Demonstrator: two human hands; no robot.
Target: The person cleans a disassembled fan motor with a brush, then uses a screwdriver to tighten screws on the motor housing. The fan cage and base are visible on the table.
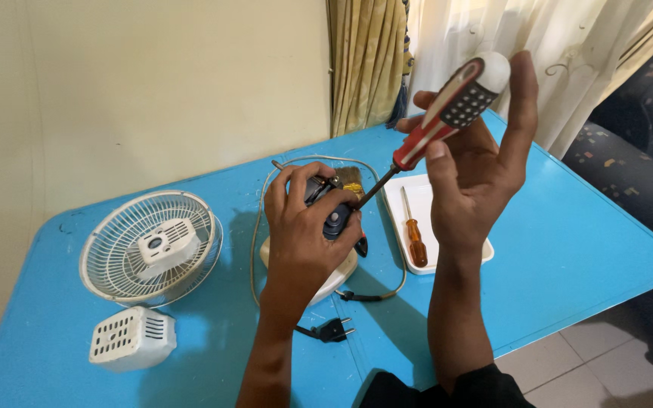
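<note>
Bright, even daylight pours in from the far right, glowing through the pale curtain (568,45), and the blue table (568,257) shines back with a soft sheen along its right side. Shadows fall soft and leftward under the forearms and the fan grille (115,249). Focus is crisp in the middle, with wide-lens bending along the table's edges and slight softness at the corners.
</note>
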